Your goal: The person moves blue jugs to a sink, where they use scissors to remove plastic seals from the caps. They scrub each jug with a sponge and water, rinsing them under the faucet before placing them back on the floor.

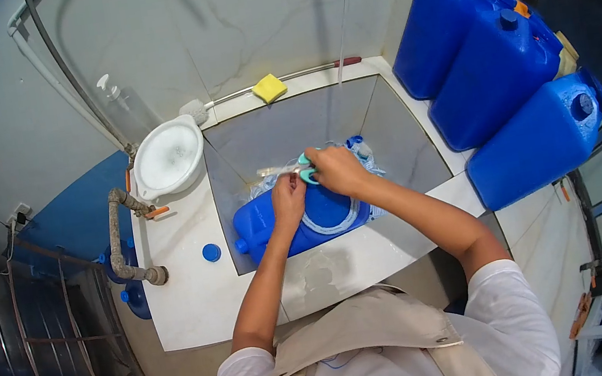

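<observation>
A blue jerrycan (276, 230) lies on its side in a tiled sink basin (285, 129), with a clear plastic wrap (361, 150) bunched around its far end. My right hand (335, 171) holds teal-handled scissors (307, 169) above the can. My left hand (288, 201) rests on the can's upper face and pinches the clear plastic beside the scissor blades. A loose blue cap (211, 252) lies on the white counter left of the basin.
A white funnel-like bowl (168, 157) sits at the counter's back left by a metal tap pipe (124, 240). A yellow sponge (269, 88) lies on the back ledge. Three blue jerrycans (489, 77) stand to the right. A metal tank (46, 347) is at left.
</observation>
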`<control>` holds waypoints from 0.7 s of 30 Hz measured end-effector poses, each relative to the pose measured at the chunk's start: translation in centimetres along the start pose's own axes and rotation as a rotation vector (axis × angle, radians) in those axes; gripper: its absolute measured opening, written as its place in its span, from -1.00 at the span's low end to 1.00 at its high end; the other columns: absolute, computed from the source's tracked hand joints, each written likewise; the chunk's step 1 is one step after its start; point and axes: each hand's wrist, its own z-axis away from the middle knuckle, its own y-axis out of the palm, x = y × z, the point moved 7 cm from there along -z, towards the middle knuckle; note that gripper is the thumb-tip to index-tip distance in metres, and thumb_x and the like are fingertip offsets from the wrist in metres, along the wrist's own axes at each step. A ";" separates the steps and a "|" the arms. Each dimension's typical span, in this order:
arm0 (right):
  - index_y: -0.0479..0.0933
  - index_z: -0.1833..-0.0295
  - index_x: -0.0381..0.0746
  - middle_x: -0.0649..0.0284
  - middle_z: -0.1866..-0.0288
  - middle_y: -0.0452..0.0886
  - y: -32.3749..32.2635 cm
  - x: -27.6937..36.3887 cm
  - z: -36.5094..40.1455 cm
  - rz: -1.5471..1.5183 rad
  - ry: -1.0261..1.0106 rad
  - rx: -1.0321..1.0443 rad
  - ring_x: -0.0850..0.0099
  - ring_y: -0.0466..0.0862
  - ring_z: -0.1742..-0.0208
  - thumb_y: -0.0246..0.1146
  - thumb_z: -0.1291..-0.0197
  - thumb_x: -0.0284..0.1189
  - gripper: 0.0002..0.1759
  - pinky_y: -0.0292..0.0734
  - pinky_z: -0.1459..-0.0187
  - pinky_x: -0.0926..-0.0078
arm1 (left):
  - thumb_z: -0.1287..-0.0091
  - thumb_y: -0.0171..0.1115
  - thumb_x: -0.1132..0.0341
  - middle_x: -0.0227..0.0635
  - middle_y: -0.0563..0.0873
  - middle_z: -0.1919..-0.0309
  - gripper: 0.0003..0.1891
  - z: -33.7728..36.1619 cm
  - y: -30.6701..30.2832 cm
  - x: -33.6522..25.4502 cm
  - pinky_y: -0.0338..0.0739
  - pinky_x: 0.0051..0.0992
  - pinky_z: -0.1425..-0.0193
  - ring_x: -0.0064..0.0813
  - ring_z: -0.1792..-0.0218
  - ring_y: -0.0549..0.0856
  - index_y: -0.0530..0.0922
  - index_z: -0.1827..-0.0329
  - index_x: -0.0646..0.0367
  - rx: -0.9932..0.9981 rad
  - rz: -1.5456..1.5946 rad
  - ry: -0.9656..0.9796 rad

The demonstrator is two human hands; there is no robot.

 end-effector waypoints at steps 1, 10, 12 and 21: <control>0.45 0.28 -0.31 -0.04 0.41 0.61 -0.1 -0.5 -0.3 -0.032 0.046 -0.019 -0.05 0.61 0.31 0.28 0.08 -0.50 -0.78 0.49 0.28 0.06 | -0.24 0.15 0.32 -0.13 0.64 0.48 -0.83 0.1 0.3 0.6 0.47 -0.37 0.38 -0.34 0.48 0.62 0.51 0.33 0.30 0.054 0.162 -0.108; 0.48 0.27 -0.35 -0.15 0.33 0.61 1.3 -2.7 -1.4 0.084 0.268 0.033 -0.08 0.62 0.25 0.20 0.06 -0.52 -0.81 0.51 0.17 0.04 | -0.17 0.11 0.35 -0.25 0.59 0.60 -0.84 1.3 -1.6 4.8 0.42 -0.42 0.43 -0.48 0.54 0.54 0.52 0.43 0.30 -0.202 -0.126 -0.226; 0.52 0.28 -0.37 -0.16 0.34 0.62 0.7 -3.5 -0.6 0.076 0.285 -0.030 -0.08 0.64 0.25 0.22 -0.06 -0.41 -0.79 0.54 0.20 0.04 | -0.13 0.10 0.34 -0.14 0.62 0.58 -0.82 1.7 -1.8 6.8 0.45 -0.33 0.39 -0.34 0.52 0.59 0.53 0.48 0.30 -0.156 -0.116 -0.397; 0.39 0.13 -0.36 -0.12 0.25 0.62 -3.0 -10.4 12.9 -0.157 0.584 -0.320 -0.10 0.60 0.16 0.28 -0.01 -0.45 -0.67 0.48 0.14 0.04 | -0.24 0.05 0.46 0.04 0.43 0.44 -0.89 8.1 -5.2 -3.2 0.34 -0.15 0.16 0.04 0.32 0.44 0.38 0.30 0.35 -0.195 -0.389 0.071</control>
